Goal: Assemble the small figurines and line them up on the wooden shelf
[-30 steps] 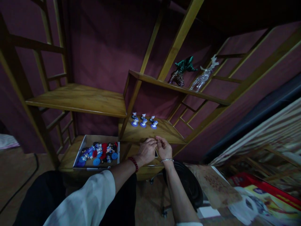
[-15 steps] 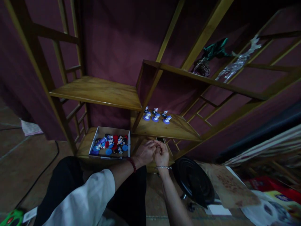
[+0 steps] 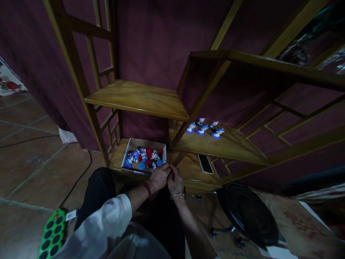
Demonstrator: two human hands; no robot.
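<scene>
My left hand (image 3: 159, 177), below a dark red bead bracelet, meets my right hand (image 3: 175, 181), which wears a silver bangle. Both are closed with their fingertips together, in front of the lower shelf. Whatever they may hold between them is hidden. Just beyond my left hand stands a shallow white cardboard box (image 3: 125, 157) on the lower shelf. In it lies a jumble of small figurines (image 3: 144, 157) in blue, red, white and black. Several similar figurines (image 3: 202, 129) stand upright in two rows on the raised shelf to the right.
The wooden shelf unit (image 3: 140, 96) has slanting posts. A dark flat rectangle with a white edge (image 3: 205, 164) lies on the lower shelf. To the right is a round black stool (image 3: 246, 212); a green power strip (image 3: 52, 233) rests on the floor at left.
My view has swung left, so the shelves sit further right. Both hands, still together, have come away from the dark rectangle and are closer to the box's right corner.
</scene>
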